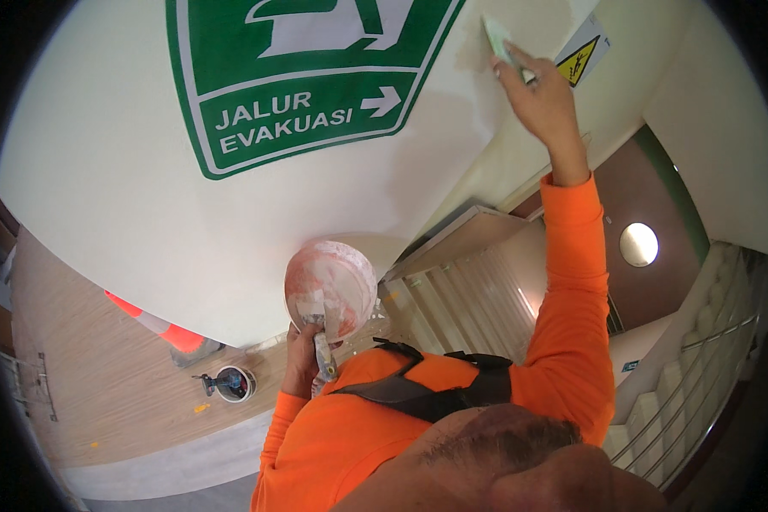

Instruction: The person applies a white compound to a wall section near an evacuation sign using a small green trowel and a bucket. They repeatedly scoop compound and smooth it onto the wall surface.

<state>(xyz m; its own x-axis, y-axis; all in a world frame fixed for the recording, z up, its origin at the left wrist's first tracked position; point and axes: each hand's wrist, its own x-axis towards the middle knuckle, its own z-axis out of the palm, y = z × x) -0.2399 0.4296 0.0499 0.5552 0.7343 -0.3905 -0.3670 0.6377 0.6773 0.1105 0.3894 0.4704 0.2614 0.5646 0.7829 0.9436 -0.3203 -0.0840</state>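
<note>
Up near the top right of the head view, my right hand [542, 98] grips a pale flat scraper [497, 38] against the white wall [128, 145], just left of a small yellow warning sticker [577, 61]. Below, my left hand [303, 346] holds a round pinkish bowl [341, 277] smeared with white compound, along with a putty knife [322, 358] whose blade is inside the bowl. A large green sign [290, 68] is on the wall left of the scraper. Both forearms are in orange sleeves.
An orange-and-white cone [149, 324] and a white bucket [235, 384] with dark contents stand on the wooden floor [128, 401] at lower left. Stairs [461, 299] run down beyond the wall's edge at right; more steps with metal railings [695, 375] are at far right.
</note>
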